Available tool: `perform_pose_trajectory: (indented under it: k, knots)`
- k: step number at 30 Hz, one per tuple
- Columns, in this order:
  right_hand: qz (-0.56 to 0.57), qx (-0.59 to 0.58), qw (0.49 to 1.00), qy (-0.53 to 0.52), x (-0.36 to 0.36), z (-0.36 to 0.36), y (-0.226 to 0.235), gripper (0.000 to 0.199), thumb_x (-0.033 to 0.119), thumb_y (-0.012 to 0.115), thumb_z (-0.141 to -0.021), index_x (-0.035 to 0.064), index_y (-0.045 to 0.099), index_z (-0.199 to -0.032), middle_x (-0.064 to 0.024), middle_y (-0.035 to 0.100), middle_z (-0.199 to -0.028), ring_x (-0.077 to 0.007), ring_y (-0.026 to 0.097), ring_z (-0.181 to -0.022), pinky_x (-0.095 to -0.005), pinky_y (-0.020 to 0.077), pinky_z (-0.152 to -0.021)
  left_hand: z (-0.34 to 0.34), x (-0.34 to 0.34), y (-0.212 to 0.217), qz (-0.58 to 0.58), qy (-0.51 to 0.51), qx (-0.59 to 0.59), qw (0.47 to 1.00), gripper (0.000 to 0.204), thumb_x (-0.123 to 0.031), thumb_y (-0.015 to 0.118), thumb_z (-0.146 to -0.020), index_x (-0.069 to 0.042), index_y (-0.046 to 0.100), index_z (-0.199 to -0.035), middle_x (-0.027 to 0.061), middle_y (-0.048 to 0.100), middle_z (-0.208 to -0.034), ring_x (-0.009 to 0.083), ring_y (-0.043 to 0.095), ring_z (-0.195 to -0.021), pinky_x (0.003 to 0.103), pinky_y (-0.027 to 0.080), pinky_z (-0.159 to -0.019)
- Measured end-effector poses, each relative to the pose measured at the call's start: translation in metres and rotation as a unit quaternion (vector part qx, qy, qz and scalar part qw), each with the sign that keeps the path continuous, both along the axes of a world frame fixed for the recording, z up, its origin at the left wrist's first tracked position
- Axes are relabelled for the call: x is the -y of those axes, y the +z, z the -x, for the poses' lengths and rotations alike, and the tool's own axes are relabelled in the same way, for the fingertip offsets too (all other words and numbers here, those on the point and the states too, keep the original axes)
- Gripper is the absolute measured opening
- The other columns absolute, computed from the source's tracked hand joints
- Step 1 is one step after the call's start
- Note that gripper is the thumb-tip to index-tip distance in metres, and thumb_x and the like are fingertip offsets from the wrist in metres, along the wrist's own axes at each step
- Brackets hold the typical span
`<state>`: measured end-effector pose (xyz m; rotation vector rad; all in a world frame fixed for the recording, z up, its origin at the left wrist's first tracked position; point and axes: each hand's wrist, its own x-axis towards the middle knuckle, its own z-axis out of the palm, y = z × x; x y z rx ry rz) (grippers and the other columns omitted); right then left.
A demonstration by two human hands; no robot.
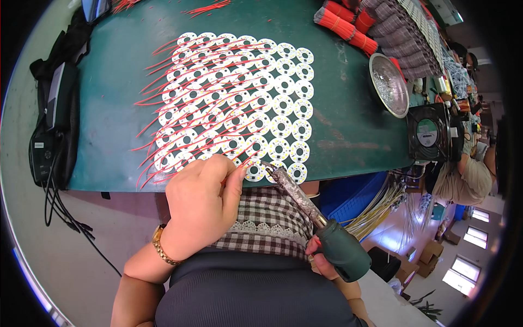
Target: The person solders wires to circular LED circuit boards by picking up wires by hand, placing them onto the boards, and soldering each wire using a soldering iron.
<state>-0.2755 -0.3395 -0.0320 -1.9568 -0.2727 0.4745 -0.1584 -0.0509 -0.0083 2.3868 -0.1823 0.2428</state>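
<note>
A grid of round white circuit discs (256,98) lies on the green table (114,82), most of them with thin red wires (158,103) trailing off to the left. My left hand (202,204) hovers at the grid's near edge, fingers pinched on a red wire at a disc in the front row (254,170). My right hand (322,260) grips the dark green handle of a soldering iron (305,204). Its crusted metal tip reaches up to the same front-row disc, right beside my left fingertips.
Bundles of red wire (348,27) and grey parts (397,38) lie at the table's far right. A shiny metal bowl (389,84) and a small black fan (430,133) stand near the right edge. Black bags and cables (54,131) sit left. Another person (463,174) works at the right.
</note>
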Motion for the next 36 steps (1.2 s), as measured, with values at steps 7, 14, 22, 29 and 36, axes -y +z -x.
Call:
perform_pose_trajectory:
  k: [7,14,22,29,36]
  knots:
    - [0.055,0.031,0.998,-0.012,-0.003,0.001,0.0,0.033,0.015,0.064,-0.088,0.0019,0.055,-0.117,-0.0076,0.06,-0.093,-0.0187,0.059,-0.083,-0.0341,0.0512,-0.077,-0.003,-0.004,0.005,-0.051,-0.033,-0.02,0.998,0.021,-0.012,0.073,-0.086,-0.008,0.055,-0.077,0.0075,0.054,-0.059,0.0273,0.054,-0.053,0.039,0.039,-0.049]
    - [0.071,0.053,0.996,-0.008,-0.011,-0.014,0.006,0.013,0.012,0.066,-0.079,0.0016,0.063,-0.086,-0.0049,0.06,-0.074,-0.0161,0.057,-0.065,-0.0288,0.0474,-0.061,-0.002,-0.003,0.006,-0.045,-0.022,-0.044,0.998,0.016,-0.008,0.071,-0.086,-0.005,0.057,-0.079,0.0089,0.055,-0.062,0.0281,0.051,-0.054,0.038,0.038,-0.052]
    - [0.078,0.082,0.993,-0.032,-0.02,-0.023,0.007,0.014,0.01,0.067,-0.073,0.003,0.064,-0.084,-0.0048,0.06,-0.072,-0.0149,0.058,-0.064,-0.0277,0.0467,-0.059,-0.003,-0.002,0.007,-0.06,-0.026,-0.046,0.997,0.017,-0.005,0.071,-0.085,-0.005,0.056,-0.077,0.0091,0.054,-0.061,0.0277,0.051,-0.054,0.038,0.038,-0.052]
    - [0.148,0.157,0.976,-0.009,-0.022,-0.03,0.017,0.017,0.009,0.073,-0.07,0.0045,0.067,-0.085,-0.0069,0.063,-0.067,-0.0152,0.062,-0.063,-0.0302,0.0488,-0.058,-0.003,-0.001,0.006,-0.07,-0.03,-0.035,0.996,0.017,-0.005,0.072,-0.083,-0.005,0.056,-0.077,0.0083,0.053,-0.06,0.0267,0.051,-0.054,0.038,0.038,-0.051]
    - [0.156,0.101,0.981,-0.054,-0.005,0.004,-0.012,0.031,0.026,0.081,-0.065,0.0148,0.069,-0.091,-0.0057,0.065,-0.077,-0.0297,0.063,-0.066,-0.0404,0.0486,-0.06,-0.004,-0.002,0.006,-0.076,-0.033,-0.028,0.996,0.023,-0.01,0.072,-0.085,-0.007,0.052,-0.075,0.0086,0.052,-0.058,0.0282,0.054,-0.053,0.04,0.039,-0.049]
